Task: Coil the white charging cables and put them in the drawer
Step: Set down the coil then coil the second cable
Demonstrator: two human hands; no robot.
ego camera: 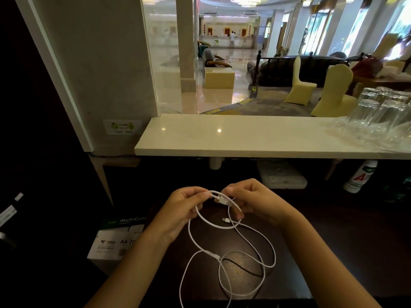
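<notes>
Both hands hold a white charging cable above a dark desk. My left hand pinches the cable near its top loop. My right hand grips the cable by its white USB plug. A small connector end dangles below between the hands. The rest of the cable hangs down in loose loops onto the desk. A second white cable lies in loops on the desk below and crosses the first. No drawer is visible.
A white marble counter runs above the desk, with upturned glasses at its right end. A box of A4 paper stands to the lower left. A white bottle and a white block sit under the counter.
</notes>
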